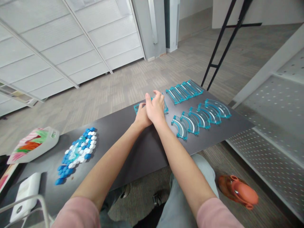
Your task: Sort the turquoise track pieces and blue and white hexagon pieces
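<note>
Curved pieces point(199, 117), right: clear plastic, glossy. Straight pieces point(184, 91), far right: likewise. Tabletop point(147, 155): smooth, matt. Hexagonal pieces point(87, 156), left: plastic-looking, matt. Floor point(118, 85): carpet-like, matt.

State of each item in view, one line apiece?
left hand: partly curled, grip hidden
right hand: partly curled, overlapping left hand
teal pieces at hands: partly covered
straight pieces: lined up
curved pieces: in a row
hexagonal pieces: clustered
orange-lidded bottle: lid on
white tray: filled
</note>
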`<state>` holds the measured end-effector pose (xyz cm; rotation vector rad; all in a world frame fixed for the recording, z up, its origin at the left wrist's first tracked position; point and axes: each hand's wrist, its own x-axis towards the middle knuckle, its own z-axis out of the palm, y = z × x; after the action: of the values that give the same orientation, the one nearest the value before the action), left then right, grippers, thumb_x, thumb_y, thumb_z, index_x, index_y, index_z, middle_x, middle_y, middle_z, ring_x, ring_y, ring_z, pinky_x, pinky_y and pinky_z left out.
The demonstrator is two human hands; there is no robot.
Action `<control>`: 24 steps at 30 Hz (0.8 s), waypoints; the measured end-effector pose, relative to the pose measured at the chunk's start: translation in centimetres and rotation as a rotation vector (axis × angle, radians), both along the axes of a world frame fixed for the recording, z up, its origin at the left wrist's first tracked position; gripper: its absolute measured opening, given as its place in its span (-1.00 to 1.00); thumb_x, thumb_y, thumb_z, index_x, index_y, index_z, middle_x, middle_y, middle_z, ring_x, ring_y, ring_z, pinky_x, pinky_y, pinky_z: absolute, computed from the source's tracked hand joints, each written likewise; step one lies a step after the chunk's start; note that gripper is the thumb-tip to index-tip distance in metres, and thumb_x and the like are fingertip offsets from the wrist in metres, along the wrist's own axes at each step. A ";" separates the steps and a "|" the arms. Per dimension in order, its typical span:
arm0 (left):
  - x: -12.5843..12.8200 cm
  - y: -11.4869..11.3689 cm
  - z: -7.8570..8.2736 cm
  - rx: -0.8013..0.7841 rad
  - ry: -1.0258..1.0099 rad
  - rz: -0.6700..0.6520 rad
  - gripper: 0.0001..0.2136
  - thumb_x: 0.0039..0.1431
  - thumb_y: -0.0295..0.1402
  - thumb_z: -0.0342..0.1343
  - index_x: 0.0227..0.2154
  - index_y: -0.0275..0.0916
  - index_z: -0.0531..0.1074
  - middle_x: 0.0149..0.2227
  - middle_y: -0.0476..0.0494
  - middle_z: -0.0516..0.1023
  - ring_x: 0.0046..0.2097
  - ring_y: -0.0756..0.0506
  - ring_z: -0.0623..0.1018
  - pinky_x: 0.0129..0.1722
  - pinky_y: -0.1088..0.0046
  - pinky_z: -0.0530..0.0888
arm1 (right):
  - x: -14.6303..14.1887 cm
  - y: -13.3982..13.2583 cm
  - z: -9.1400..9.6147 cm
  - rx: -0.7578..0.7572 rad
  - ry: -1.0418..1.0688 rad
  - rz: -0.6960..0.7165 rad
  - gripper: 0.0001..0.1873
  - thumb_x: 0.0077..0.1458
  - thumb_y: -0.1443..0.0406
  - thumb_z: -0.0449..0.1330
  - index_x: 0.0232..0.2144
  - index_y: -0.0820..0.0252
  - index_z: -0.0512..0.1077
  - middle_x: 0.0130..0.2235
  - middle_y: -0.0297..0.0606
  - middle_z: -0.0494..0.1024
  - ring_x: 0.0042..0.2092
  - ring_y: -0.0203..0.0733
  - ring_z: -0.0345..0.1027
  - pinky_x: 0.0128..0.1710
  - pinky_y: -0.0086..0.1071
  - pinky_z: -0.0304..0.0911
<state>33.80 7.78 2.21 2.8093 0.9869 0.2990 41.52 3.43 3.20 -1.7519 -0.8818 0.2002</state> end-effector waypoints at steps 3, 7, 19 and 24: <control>-0.5 0.3 0.3 0.040 0.082 -0.125 -0.66 0.43 -0.40 0.20 0.20 -0.20 0.62 0.22 -0.26 0.73 0.31 -0.31 0.57 0.54 0.08 0.21 | 1.4 0.7 -1.0 -0.155 0.064 -0.003 -0.35 0.60 -0.06 -0.03 0.46 0.20 0.26 0.44 0.26 0.43 0.53 0.26 0.28 0.54 0.24 0.04; -0.6 0.7 0.5 0.077 0.082 -0.152 -0.56 0.34 -0.40 0.20 0.26 -0.19 0.60 0.26 -0.31 0.69 0.31 -0.34 0.61 0.49 0.05 0.36 | 2.4 1.0 -1.8 -0.231 0.100 0.000 -0.32 0.61 -0.11 -0.10 0.45 0.21 0.28 0.41 0.27 0.50 0.51 0.26 0.32 0.57 0.33 -0.07; -1.2 0.6 1.7 0.077 0.071 -0.047 -0.63 0.39 -0.33 0.20 0.21 -0.23 0.55 0.20 -0.35 0.72 0.25 -0.37 0.67 0.30 0.11 0.50 | 3.1 1.2 -2.1 -0.281 0.095 -0.011 -0.26 0.61 -0.12 -0.12 0.44 0.33 0.30 0.42 0.34 0.50 0.54 0.23 0.29 0.60 0.21 -0.12; 0.1 0.1 1.3 0.147 0.142 -0.009 -0.65 0.43 -0.34 0.17 0.20 -0.29 0.56 0.16 -0.44 0.71 0.21 -0.41 0.67 0.24 0.03 0.47 | 3.0 1.2 -1.9 -0.288 0.109 -0.018 -0.23 0.60 -0.13 -0.13 0.46 0.34 0.29 0.44 0.35 0.48 0.55 0.23 0.28 0.60 0.20 -0.10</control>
<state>33.86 7.92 3.52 3.0027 1.0196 0.1797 44.54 4.59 1.34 -1.9933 -0.7874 0.4244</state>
